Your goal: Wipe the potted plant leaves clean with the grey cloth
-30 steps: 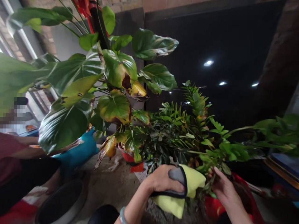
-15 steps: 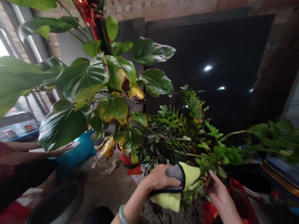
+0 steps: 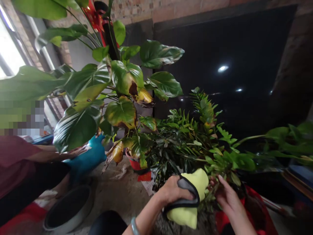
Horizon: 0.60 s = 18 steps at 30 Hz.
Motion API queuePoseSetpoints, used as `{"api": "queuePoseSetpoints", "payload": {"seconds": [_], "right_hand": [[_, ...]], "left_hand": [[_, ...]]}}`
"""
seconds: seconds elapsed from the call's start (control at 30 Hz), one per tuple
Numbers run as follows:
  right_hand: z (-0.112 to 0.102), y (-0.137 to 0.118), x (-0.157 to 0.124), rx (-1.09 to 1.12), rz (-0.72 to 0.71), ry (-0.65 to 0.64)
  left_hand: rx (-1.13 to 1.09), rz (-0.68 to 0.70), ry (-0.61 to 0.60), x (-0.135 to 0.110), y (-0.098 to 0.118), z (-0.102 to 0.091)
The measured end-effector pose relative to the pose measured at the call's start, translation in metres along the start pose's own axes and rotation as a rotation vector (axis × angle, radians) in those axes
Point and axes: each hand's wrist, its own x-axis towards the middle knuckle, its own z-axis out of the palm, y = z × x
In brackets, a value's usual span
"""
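My left hand [image 3: 174,191], with a pale bangle on the wrist, is closed on a yellow and grey cloth [image 3: 201,184] edged in black. The cloth is folded over and hangs below the fingers. It lies against the low green leaves [image 3: 207,199] of a potted plant. On the other side of these leaves my right hand [image 3: 227,197] is held with thumb and fingers apart, close to the stems. Its fingertips are partly hidden by foliage. Just beyond both hands stands a dense leafy plant [image 3: 181,140].
A tall plant with large, partly browned leaves [image 3: 122,112] rises from a red pot [image 3: 134,161]. At left, another person's arm [image 3: 52,153] reaches to a teal object [image 3: 89,151]. A grey basin [image 3: 69,209] sits on the floor. A dark panel [image 3: 207,49] stands behind.
My left hand and the cloth have shifted slightly right and down. The fingers of my right hand appear more spread beside the leaves. The view has turned a little left.
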Motion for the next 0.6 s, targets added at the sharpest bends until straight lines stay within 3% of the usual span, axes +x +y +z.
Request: {"api": "queuePoseSetpoints", "payload": {"seconds": [0.07,0.17,0.3,0.37,0.43,0.53,0.6], "right_hand": [[-0.005,-0.001,0.002,0.021,-0.019,-0.012],[-0.010,-0.002,0.006,0.018,-0.031,-0.031],[-0.012,-0.001,0.011,-0.028,-0.046,-0.034],[-0.012,0.001,0.013,-0.035,-0.048,-0.023],[-0.010,0.004,0.015,-0.046,-0.042,-0.014],[-0.008,0.011,0.016,-0.068,-0.006,-0.019],[-0.009,0.016,0.015,-0.083,0.011,-0.048]], "left_hand": [[-0.153,0.057,0.004,-0.010,0.008,-0.005],[-0.271,0.295,0.219,-0.015,0.040,-0.025],[-0.153,0.526,0.465,-0.006,0.064,-0.046],[0.016,0.485,0.485,0.002,0.055,-0.042],[0.101,0.335,0.452,0.008,0.037,-0.028],[-0.018,0.132,0.356,0.013,0.014,0.007],[-0.089,0.115,0.337,0.015,0.008,0.033]]}}
